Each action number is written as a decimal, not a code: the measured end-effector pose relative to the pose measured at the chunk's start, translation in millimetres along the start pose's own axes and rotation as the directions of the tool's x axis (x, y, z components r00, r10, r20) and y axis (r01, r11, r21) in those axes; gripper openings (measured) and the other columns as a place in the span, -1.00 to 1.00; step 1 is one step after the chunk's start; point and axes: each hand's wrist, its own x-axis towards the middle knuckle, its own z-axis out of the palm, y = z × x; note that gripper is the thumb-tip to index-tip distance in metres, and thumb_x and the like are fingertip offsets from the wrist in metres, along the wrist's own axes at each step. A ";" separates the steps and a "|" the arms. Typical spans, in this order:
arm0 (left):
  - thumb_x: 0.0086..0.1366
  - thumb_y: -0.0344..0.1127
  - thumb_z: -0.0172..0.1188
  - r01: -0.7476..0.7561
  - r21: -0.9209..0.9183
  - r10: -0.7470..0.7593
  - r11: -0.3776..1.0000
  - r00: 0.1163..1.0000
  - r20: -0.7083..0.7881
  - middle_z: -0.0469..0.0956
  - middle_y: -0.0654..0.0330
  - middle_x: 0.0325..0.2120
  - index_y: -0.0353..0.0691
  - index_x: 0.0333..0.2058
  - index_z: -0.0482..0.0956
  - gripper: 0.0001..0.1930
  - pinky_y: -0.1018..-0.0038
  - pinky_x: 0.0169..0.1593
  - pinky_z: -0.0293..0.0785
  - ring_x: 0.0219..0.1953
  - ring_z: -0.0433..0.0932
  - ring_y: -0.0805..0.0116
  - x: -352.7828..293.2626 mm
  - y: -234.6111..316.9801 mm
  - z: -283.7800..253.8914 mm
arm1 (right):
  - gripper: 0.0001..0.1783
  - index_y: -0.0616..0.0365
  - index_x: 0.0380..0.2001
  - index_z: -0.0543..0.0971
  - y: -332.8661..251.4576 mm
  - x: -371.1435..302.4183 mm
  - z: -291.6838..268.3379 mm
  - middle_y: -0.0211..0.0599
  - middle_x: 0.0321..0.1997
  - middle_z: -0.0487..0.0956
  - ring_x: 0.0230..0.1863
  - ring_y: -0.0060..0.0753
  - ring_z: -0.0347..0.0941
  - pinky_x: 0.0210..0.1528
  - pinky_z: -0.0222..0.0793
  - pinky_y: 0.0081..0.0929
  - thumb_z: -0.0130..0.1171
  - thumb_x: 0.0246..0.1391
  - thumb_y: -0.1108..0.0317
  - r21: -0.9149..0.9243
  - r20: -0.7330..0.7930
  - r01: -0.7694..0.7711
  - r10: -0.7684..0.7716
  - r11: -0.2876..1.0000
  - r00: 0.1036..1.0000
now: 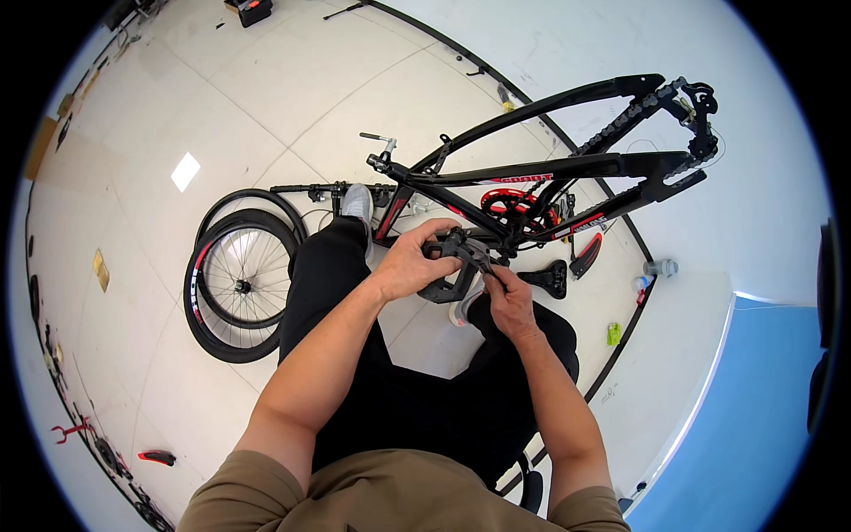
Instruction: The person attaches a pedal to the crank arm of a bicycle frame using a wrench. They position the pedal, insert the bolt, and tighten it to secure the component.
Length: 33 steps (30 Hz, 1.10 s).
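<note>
Far left: tiled floor (142, 337) gives broad open room up to the wheel (242, 286), whose tyre edge comes close to the trouser leg (324, 275). Left hand (414, 263): grip closed around the black pedal (434, 291), located between both hands. Right hand (511, 301): grip pinched on a dark narrow part (483, 257) at the pedal's right edge; exact kind unclear. Bike frame (585, 166) just beyond, little room between. Saddle (550, 277) right of right hand; black strip along the wall edge farther right.
</note>
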 end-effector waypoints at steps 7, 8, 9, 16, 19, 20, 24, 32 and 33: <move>0.08 -0.39 0.36 -0.062 0.057 0.064 0.996 0.997 -0.041 0.53 0.32 -0.33 -0.18 0.13 0.49 -0.42 0.59 -0.17 0.42 -0.32 0.44 0.58 -1.5 -4.1 0.9 | -0.82 0.24 -0.12 0.59 2.9 6.0 12.7 -0.23 -0.44 0.57 -0.42 -0.41 0.47 -0.31 0.39 -0.46 0.16 0.23 0.46 0.087 0.005 -0.004 0.003 0.996 1.000; 0.08 -0.40 0.35 -0.059 0.074 0.062 0.995 0.997 -0.038 0.52 0.32 -0.32 -0.20 0.14 0.48 -0.42 0.59 -0.16 0.43 -0.30 0.45 0.58 -1.8 -2.6 1.2 | -0.81 0.25 -0.12 0.59 1.8 7.8 11.9 -0.22 -0.44 0.58 -0.41 -0.38 0.49 -0.31 0.40 -0.46 0.16 0.22 0.47 0.059 -0.010 0.056 -0.055 0.997 0.998; 0.07 -0.40 0.35 -0.064 0.095 0.068 0.993 0.997 -0.042 0.53 0.32 -0.32 -0.20 0.14 0.48 -0.41 0.59 -0.15 0.43 -0.30 0.45 0.57 -1.7 -2.6 1.1 | -0.81 0.25 -0.11 0.59 0.1 9.9 10.8 -0.21 -0.43 0.59 -0.40 -0.36 0.50 -0.30 0.41 -0.45 0.16 0.22 0.47 0.029 -0.022 0.115 -0.115 0.993 0.993; 0.08 -0.40 0.34 -0.060 0.082 0.063 0.995 0.998 -0.030 0.54 0.30 -0.31 -0.18 0.16 0.47 -0.40 0.57 -0.14 0.45 -0.29 0.48 0.55 -2.0 -2.6 0.4 | -0.78 0.24 -0.06 0.59 -5.9 12.2 6.5 -0.11 -0.32 0.63 -0.35 -0.31 0.56 -0.26 0.45 -0.44 0.16 0.23 0.47 -0.062 0.017 0.100 -0.099 0.993 0.995; 0.08 -0.40 0.34 -0.057 0.079 0.059 0.995 0.998 -0.016 0.55 0.29 -0.31 -0.19 0.18 0.46 -0.39 0.56 -0.13 0.46 -0.28 0.50 0.54 -0.5 -3.3 -1.0 | -0.77 0.24 -0.04 0.59 -0.6 13.2 6.4 -0.14 -0.32 0.64 -0.33 -0.38 0.56 -0.25 0.45 -0.45 0.15 0.26 0.43 0.006 0.074 0.030 -0.030 1.000 0.997; 0.09 -0.41 0.34 -0.053 0.083 0.054 0.995 0.998 -0.012 0.55 0.29 -0.30 -0.19 0.18 0.46 -0.38 0.56 -0.13 0.46 -0.28 0.50 0.54 -0.4 -3.2 -1.0 | -0.77 0.24 -0.04 0.59 0.7 12.3 8.6 -0.16 -0.33 0.63 -0.34 -0.41 0.55 -0.25 0.45 -0.46 0.14 0.27 0.42 0.035 0.080 -0.016 0.013 0.999 0.997; 0.09 -0.42 0.33 -0.023 0.026 0.023 0.999 1.000 0.012 0.55 0.28 -0.30 -0.18 0.19 0.45 -0.38 0.56 -0.13 0.47 -0.26 0.51 0.53 -3.1 6.2 -0.4 | -0.77 0.23 -0.04 0.60 -4.2 11.5 16.8 -0.29 -0.37 0.63 -0.36 -0.51 0.50 -0.26 0.44 -0.49 0.11 0.31 0.39 0.103 0.084 -0.080 0.072 0.991 0.994; 0.11 -0.43 0.32 -0.025 -0.002 0.025 1.000 0.999 0.041 0.56 0.29 -0.30 -0.22 0.17 0.45 -0.41 0.57 -0.12 0.47 -0.25 0.51 0.55 -0.6 0.6 -2.9 | -0.78 0.25 -0.07 0.60 -8.4 13.0 16.2 -0.22 -0.36 0.61 -0.37 -0.45 0.50 -0.26 0.43 -0.48 0.10 0.30 0.41 0.079 0.069 -0.036 0.031 0.996 0.997; 0.11 -0.42 0.32 -0.024 -0.011 0.024 1.000 0.999 0.040 0.57 0.29 -0.30 -0.22 0.17 0.45 -0.41 0.57 -0.12 0.47 -0.25 0.51 0.55 -0.5 0.9 -2.9 | -0.78 0.25 -0.07 0.60 -10.1 12.4 14.8 -0.19 -0.36 0.61 -0.36 -0.42 0.51 -0.26 0.43 -0.47 0.12 0.28 0.42 0.048 0.058 -0.024 0.021 0.999 0.998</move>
